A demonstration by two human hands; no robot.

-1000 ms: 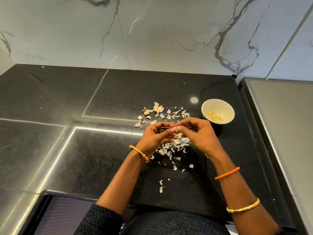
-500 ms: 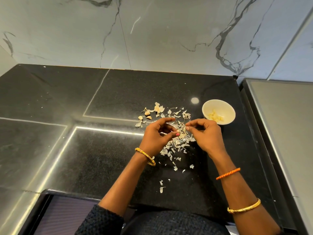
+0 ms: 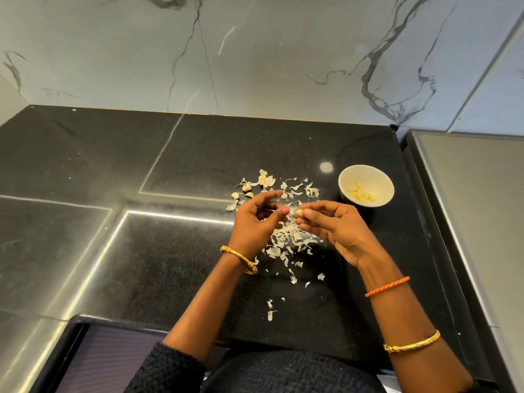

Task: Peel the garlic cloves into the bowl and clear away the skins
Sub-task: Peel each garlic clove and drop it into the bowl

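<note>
Peeled cloves (image 3: 361,193) in white bowl (image 3: 382,180)

The hands are drawn slightly apart; a bare garlic clove (image 3: 299,213) is now exposed, pinched by the right hand (image 3: 331,225), the left hand (image 3: 256,219) released.

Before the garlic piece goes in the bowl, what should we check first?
1. Clove held: ok, the right hand pinches it at its fingertips.
2. Clove fully peeled: cannot tell, it is too small to see.
3. Left hand out of the way: ok, apart from the clove, fingers loosely curled, no skin visible in it.
4. Bowl ready: ok, upright to the right, peeled cloves inside with room left.
5. Path to bowl: ok, nothing stands between.
6. Skins cleared: not ok, they lie scattered on the counter.
</note>
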